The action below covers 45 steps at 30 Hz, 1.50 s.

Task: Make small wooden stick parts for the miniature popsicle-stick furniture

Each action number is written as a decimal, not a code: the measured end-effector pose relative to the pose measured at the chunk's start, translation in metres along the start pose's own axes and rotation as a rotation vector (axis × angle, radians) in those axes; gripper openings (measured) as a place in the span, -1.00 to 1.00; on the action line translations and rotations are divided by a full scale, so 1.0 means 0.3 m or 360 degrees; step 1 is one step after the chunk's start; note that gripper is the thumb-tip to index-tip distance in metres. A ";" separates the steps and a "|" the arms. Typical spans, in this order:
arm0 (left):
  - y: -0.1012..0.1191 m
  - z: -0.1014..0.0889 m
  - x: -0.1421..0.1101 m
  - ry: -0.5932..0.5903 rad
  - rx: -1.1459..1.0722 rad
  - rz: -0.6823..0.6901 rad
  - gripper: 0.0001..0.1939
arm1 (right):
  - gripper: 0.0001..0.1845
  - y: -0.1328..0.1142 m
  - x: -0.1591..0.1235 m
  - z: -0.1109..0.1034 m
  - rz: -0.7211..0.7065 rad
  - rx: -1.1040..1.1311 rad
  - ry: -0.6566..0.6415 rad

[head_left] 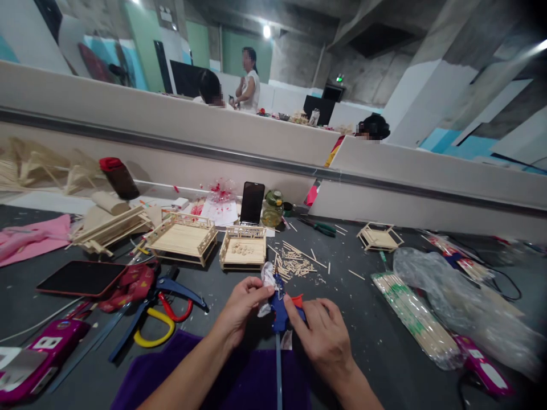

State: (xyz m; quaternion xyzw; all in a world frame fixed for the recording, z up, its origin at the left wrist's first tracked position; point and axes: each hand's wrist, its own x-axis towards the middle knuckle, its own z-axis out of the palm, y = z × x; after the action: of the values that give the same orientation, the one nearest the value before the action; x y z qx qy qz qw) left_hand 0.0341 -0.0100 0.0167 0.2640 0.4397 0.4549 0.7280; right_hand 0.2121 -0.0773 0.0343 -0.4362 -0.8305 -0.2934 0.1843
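Observation:
A blue hot glue gun (280, 316) with an orange trigger lies in front of me, its nozzle pointing away and a long glue stick (279, 370) running out of its back. My right hand (322, 330) curls over the gun's handle, the index finger along the body. My left hand (243, 307) pinches a crumpled white tissue (268, 276) against the left side of the gun, near the nozzle. Just beyond the nozzle lie several short cut wooden sticks (294, 265). A small bamboo-stick tray (243, 259) holding little round pieces stands behind the tissue.
More stick models (183, 239) stand left of centre, and a small one (380, 236) at right. Cutters with blue handles (179, 290), yellow-and-red scissors (154, 330) and a tablet-like device (81, 278) lie left. Right is a pack of sticks (414, 316). A phone (252, 202) stands behind.

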 end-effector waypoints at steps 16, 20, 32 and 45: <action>-0.018 0.006 0.002 0.0083 -0.0211 -0.0055 -0.74 | -0.62 -0.024 -0.018 -0.006 0.0162 0.0185 0.0026; -0.028 0.022 -0.002 0.0123 -0.0264 0.0027 -0.69 | -0.53 -0.028 -0.048 0.025 0.0360 0.0438 0.0156; -0.054 0.027 -0.029 0.0148 -0.0144 0.0290 -0.60 | -0.41 -0.039 -0.059 0.068 0.0449 0.0374 -0.0028; -0.022 0.012 -0.062 0.0050 -0.0041 0.0284 -0.60 | -0.49 -0.023 -0.040 0.051 0.0417 0.0133 -0.0122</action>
State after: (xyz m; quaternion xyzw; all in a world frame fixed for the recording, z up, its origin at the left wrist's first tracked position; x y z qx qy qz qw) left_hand 0.0365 -0.0297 0.0206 0.2857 0.4198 0.5277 0.6809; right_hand 0.2122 -0.0780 0.0137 -0.5437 -0.7844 -0.2150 0.2071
